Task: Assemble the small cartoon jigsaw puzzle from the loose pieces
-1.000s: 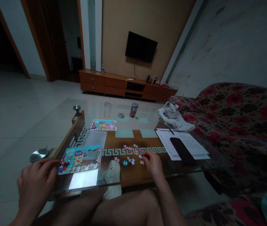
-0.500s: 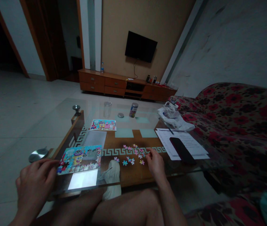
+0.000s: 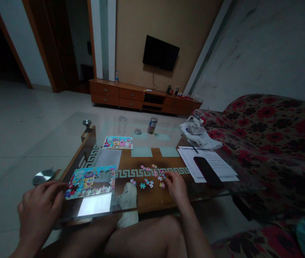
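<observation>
A partly assembled cartoon jigsaw puzzle [image 3: 84,184] lies on the glass table at the left, with a gap in its upper right part. My left hand [image 3: 42,200] rests at the puzzle's left edge, fingers stretched out and fingertips touching it or just beside it. Loose puzzle pieces [image 3: 150,184] are scattered in the middle of the table. Over the right side of this scatter is my right hand [image 3: 177,186], its thumb and index finger slightly apart with the tips at the pink pieces [image 3: 159,175]. I see nothing held between them.
Behind the puzzle lies a cartoon picture card [image 3: 118,142]. Further back stand a clear jar [image 3: 122,125], a flat lid [image 3: 138,132] and a printed can [image 3: 152,126]. At right are papers [image 3: 190,163], a black phone [image 3: 207,172] and a white plastic bag [image 3: 201,136].
My right hand has shifted slightly left, and its fingertips have come closer to the pink pieces. My left hand and the assembled puzzle look the same.
</observation>
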`<control>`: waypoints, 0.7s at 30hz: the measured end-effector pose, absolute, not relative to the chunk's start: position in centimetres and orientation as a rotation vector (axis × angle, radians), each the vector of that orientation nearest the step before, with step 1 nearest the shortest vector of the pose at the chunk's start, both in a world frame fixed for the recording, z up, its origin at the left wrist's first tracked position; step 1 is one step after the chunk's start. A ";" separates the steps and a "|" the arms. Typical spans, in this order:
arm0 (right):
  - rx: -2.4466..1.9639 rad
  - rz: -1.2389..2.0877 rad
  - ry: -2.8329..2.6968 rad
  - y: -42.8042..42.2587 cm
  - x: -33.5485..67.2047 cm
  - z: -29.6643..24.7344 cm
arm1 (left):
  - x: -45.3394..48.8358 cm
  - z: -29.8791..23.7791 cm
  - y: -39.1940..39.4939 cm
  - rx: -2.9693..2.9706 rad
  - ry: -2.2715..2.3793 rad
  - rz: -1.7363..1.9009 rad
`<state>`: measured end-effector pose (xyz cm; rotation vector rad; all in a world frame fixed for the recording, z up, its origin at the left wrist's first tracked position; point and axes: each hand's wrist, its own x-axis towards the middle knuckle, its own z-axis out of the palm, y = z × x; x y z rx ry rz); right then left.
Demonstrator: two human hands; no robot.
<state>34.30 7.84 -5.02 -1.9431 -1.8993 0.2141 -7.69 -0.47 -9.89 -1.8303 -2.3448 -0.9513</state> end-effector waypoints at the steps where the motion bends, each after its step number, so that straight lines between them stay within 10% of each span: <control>1: -1.953 0.208 -1.892 7.9 34.3 -5.1 | -7.6 -9.7 -0.5 -1.803 -2.325 -0.910; 21: -1.951 0.152 -2.009 10.5 35.3 -6.7 | -5.9 -7.7 -0.4 -1.626 -2.324 -0.887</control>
